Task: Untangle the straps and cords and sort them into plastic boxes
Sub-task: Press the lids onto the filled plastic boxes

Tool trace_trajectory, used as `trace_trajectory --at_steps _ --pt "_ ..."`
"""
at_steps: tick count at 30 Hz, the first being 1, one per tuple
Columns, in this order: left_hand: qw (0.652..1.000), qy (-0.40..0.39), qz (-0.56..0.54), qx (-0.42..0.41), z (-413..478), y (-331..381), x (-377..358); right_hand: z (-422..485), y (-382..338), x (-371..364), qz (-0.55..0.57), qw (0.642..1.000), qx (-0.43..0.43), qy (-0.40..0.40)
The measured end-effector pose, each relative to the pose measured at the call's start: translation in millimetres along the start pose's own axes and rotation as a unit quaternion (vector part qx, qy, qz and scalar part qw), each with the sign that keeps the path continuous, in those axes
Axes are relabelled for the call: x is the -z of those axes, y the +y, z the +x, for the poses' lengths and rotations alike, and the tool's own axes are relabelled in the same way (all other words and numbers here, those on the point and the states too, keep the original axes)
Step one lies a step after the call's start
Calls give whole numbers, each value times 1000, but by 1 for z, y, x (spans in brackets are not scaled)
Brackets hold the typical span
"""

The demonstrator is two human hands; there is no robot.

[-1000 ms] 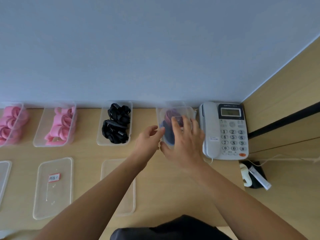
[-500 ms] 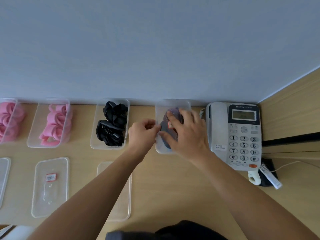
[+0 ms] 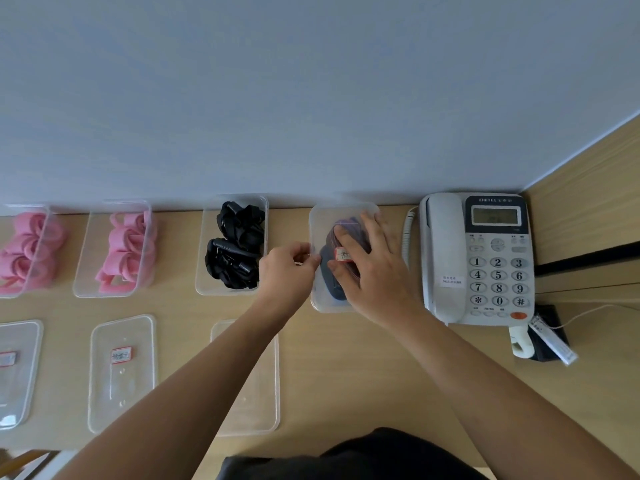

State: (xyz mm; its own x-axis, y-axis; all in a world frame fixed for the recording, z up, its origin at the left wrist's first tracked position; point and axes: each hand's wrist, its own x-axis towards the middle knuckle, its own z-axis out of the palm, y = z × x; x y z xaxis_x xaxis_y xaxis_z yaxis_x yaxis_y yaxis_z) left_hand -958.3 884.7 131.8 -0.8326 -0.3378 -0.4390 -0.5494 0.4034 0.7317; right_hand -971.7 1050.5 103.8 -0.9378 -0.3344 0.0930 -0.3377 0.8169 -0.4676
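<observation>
Several clear plastic boxes stand in a row along the wall. The rightmost box (image 3: 317,299) holds dark blue and purple cords and has a labelled clear lid (image 3: 320,223) on top. My right hand (image 3: 372,268) lies flat on that lid, fingers spread and pressing it. My left hand (image 3: 287,270) pinches the lid's left edge with curled fingers. To the left, an open box (image 3: 204,282) holds black straps (image 3: 235,251), and two more boxes (image 3: 83,278) hold pink straps (image 3: 126,249).
Three loose lids lie on the wooden desk in front of the boxes, one labelled (image 3: 121,368), another (image 3: 256,393) under my left forearm. A grey desk phone (image 3: 478,258) stands right of the covered box, against a wooden side panel. Small items (image 3: 547,337) lie below it.
The lid went from held tilted over the rightmost box to lying flat on it. My right hand flattened onto it, and my left hand closed on its left edge.
</observation>
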Motion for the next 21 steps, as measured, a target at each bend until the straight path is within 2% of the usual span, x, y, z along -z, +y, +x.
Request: trace_trajectory --at_steps 8,13,16,18,21 --pt "998 -33 43 -14 2 5 6 0 -6 2 -79 995 3 -58" --pt "999 -29 39 -13 7 5 6 1 -7 1 -112 991 -10 -74" --pt "997 -18 73 -22 10 6 1 1 -9 1 -137 987 -34 -82" --pt "991 -13 108 -79 11 4 -2 3 -11 1 -161 982 -46 -85" --pt "957 -66 180 -218 8 -2 -6 5 -12 3 -167 982 -45 -82"
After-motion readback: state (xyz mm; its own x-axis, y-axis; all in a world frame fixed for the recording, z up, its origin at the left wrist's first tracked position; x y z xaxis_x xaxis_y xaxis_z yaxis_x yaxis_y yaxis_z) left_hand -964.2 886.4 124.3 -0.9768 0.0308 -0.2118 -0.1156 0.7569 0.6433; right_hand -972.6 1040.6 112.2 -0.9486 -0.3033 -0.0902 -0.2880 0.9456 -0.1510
